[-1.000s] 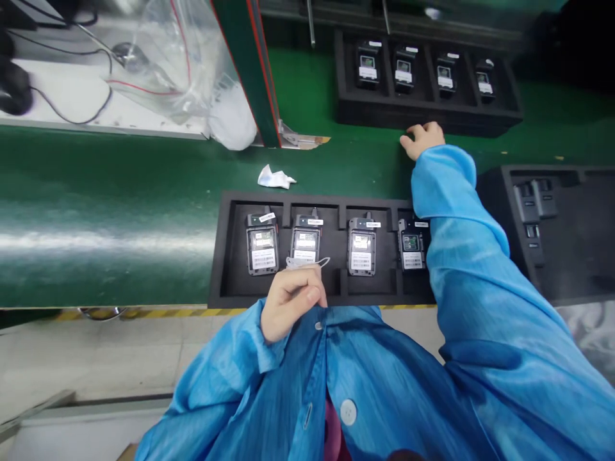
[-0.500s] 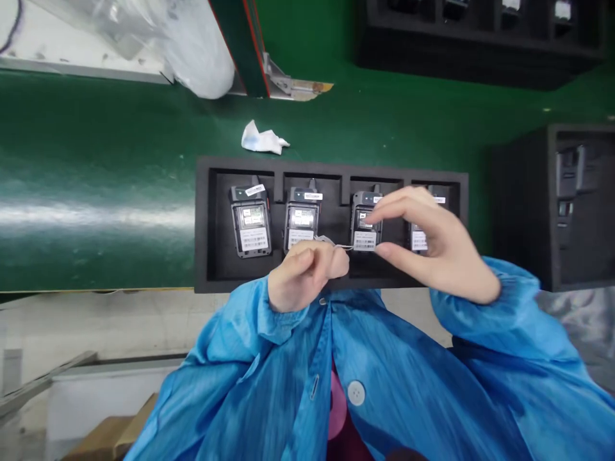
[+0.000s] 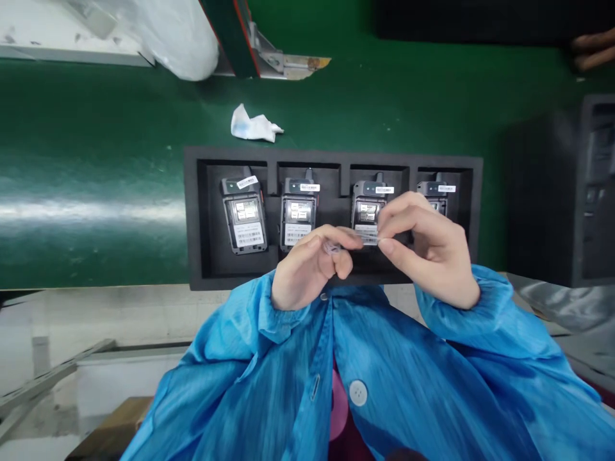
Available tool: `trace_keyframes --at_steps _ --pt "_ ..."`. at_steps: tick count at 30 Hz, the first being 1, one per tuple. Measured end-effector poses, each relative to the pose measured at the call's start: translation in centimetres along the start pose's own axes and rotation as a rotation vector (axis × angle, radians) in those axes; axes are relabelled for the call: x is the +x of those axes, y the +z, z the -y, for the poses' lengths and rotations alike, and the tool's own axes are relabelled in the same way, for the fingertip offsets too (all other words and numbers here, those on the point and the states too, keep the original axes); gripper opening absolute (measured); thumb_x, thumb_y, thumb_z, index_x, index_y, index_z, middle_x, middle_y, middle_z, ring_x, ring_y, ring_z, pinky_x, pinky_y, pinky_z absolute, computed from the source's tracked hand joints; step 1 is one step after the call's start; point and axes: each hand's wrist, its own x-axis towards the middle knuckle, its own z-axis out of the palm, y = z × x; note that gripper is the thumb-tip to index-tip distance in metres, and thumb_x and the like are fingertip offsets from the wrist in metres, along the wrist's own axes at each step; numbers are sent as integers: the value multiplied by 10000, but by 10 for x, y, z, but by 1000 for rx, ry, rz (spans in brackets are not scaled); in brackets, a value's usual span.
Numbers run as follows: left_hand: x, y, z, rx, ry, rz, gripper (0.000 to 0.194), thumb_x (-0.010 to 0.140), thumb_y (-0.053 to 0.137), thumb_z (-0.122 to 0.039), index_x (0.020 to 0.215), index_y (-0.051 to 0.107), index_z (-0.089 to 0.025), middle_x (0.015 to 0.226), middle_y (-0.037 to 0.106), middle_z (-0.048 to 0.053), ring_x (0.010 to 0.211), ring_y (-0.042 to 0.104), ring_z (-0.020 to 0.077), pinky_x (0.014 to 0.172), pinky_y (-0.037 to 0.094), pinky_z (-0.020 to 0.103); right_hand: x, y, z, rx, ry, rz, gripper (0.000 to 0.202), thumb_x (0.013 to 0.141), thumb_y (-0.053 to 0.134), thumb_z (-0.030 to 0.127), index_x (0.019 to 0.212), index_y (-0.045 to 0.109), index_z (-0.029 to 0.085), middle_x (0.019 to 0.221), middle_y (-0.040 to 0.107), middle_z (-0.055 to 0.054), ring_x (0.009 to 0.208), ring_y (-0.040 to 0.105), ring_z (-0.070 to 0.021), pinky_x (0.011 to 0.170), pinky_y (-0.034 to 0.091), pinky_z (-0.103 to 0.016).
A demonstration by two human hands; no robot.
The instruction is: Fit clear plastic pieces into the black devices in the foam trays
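Note:
A black foam tray [image 3: 331, 280] holds several handheld devices in separate compartments. Over its front edge my left hand [image 3: 314, 262] is curled round a small bundle of thin, pale strands [image 3: 331, 248]. My right hand [image 3: 427, 250] pinches the ends of the strands between thumb and forefinger, above the third device [image 3: 368, 208] from the left. The strands stretch between both hands. The rightmost device [image 3: 435, 192] is partly hidden behind my right hand. The leftmost device [image 3: 246, 214] lies slightly tilted, and the second device [image 3: 298, 211] sits beside it.
A crumpled white tissue [image 3: 254, 125] lies on the green table [image 3: 96, 141] behind the tray. More black trays stand at the back right and far right [image 3: 538, 198]. A metal bracket [image 3: 283, 61] is at the back. Another person's fingers [image 3: 596, 51] show at the top right.
My right hand has closed its thumb and forefinger on the strands and moved slightly left. My left fingers have loosened and extended. The camera view has shifted, and another person's fingers have appeared.

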Motion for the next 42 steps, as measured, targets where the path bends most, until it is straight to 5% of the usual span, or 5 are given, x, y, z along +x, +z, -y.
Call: trace_keyframes --at_steps 4,11,19,23,42 --pt "-1 0 -4 37 -59 -104 362 941 455 -418 1147 671 -213 1267 574 81 773 602 125 702 477 266 -3 -11 -1 -45 20 -18 56 831 638 148 819 611 196 867 574 -33 860 541 -170 795 408 -390" --pt "-3 6 -39 481 -143 -178 326 961 472 -353 792 665 -151 695 523 7 636 472 88 615 377 220 -7 -25 -8 -274 34 25 30 832 665 214 809 647 211 935 546 -43 935 500 -190 884 355 -418" --pt "37 -7 -55 1805 314 415 330 946 471 -343 942 718 -124 767 591 76 663 527 169 632 403 317 0 -3 -61 -624 165 -53 80 839 626 275 828 661 203 940 561 -61 966 500 -247 862 378 -451" --pt "46 -20 -48 2180 483 605 417 952 450 -441 1168 678 -166 819 596 101 721 537 232 619 388 353 1 -2 -61 -681 164 -82 90 859 595 255 843 658 193 949 561 -78 957 484 -248 843 399 -435" --pt "48 -22 -42 2375 495 613 617 927 415 -620 1321 577 -174 803 577 91 753 496 235 630 290 361 2 -1 -60 -804 125 2 68 839 552 176 882 522 219 1027 552 -101 990 496 -280 876 413 -485"
